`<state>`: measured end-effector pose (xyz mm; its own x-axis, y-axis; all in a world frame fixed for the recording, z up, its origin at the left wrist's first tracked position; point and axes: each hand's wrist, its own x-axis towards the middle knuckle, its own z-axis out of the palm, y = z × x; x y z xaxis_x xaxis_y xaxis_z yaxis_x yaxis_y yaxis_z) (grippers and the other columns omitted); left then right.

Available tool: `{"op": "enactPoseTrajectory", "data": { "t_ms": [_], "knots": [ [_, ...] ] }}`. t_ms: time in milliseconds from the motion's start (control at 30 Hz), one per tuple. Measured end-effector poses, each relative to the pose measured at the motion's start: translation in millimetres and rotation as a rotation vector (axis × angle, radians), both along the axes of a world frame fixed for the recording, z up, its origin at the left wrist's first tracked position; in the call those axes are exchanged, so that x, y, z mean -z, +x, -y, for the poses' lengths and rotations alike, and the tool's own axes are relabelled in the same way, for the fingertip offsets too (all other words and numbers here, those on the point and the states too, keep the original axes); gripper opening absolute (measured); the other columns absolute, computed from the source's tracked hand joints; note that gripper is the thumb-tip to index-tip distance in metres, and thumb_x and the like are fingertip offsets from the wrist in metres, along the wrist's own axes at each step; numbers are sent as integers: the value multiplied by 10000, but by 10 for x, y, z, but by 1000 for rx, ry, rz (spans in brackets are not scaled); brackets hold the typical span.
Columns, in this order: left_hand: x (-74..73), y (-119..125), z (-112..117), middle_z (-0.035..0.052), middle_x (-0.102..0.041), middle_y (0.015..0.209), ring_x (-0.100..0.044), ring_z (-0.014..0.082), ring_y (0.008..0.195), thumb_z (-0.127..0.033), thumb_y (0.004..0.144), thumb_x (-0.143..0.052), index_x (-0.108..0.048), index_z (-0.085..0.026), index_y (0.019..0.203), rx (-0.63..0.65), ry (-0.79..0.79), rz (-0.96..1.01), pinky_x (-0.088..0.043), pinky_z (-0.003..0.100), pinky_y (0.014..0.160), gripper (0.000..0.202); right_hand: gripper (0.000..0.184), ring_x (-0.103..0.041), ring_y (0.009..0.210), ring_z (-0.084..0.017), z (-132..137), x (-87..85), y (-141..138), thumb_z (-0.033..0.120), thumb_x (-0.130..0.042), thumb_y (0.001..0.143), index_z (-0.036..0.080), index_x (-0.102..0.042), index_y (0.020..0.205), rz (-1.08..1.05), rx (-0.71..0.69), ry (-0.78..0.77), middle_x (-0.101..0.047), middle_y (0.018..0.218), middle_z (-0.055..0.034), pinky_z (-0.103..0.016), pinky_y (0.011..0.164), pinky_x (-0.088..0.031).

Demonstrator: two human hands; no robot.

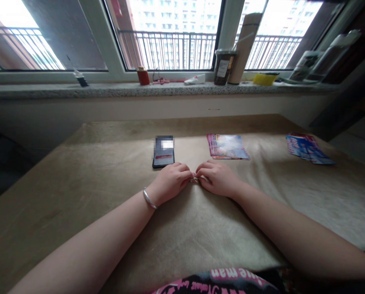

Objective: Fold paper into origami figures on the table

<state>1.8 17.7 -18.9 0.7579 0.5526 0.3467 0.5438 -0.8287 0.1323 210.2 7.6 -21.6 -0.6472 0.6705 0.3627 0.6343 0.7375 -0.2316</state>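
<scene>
My left hand (174,179) and my right hand (216,176) meet at the middle of the table, fingertips closed around a small pink and gold-toned item (194,179). Most of that item is hidden by the fingers, so its kind does not show. A silver bangle (150,199) circles my left wrist. Just beyond my left hand lies a smartphone (164,160) with its screen up, partly blurred out. Past my right hand rests a fanned stack of colourful cards (228,146).
A second pile of blue and red cards (309,149) lies at the right of the cloth-covered table (109,163). On the stone windowsill (115,90) stand a red container (143,76), a dark lidded cup (224,67), a cardboard tube (245,49) and a yellow tape roll (265,79).
</scene>
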Motion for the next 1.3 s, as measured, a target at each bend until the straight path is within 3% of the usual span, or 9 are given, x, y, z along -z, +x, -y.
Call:
{"op": "enactPoseTrajectory", "data": {
  "t_ms": [400, 633, 833, 1300],
  "knots": [
    [-37, 16, 56, 58, -603, 843, -550, 161, 783, -151, 851, -469, -642, -176, 865, -7, 34, -50, -473, 293, 720, 175, 125, -531, 777, -169, 1, 0, -40, 186, -509, 826, 189, -626, 783, 95, 2, 91, -656, 804, -51, -277, 667, -375],
    [-34, 10, 45, 52, -614, 868, -555, 167, 806, -200, 853, -504, -655, -186, 896, -27, -12, -56, -468, 295, 745, 157, 121, -542, 762, -162, -19, -32, -40, 123, -539, 760, 202, -629, 736, 73, -37, 42, -674, 810, -28, -264, 637, -372],
    [-50, -3, 23, 45, -619, 859, -555, 160, 789, -218, 856, -524, -659, -190, 889, -3, -26, -42, -457, 283, 725, 142, 162, -556, 774, -160, -6, -76, 13, 161, -508, 830, 203, -653, 771, 101, -75, 25, -687, 868, -30, -273, 652, -384],
    [-27, 10, 14, 45, -577, 812, -508, 159, 739, -216, 898, -454, -598, -165, 846, 46, 94, -121, -441, 276, 668, 162, 146, -539, 803, -167, 56, -54, -51, 281, -503, 865, 182, -611, 870, 206, 42, 82, -637, 893, -57, -276, 662, -359]
  ]
}}
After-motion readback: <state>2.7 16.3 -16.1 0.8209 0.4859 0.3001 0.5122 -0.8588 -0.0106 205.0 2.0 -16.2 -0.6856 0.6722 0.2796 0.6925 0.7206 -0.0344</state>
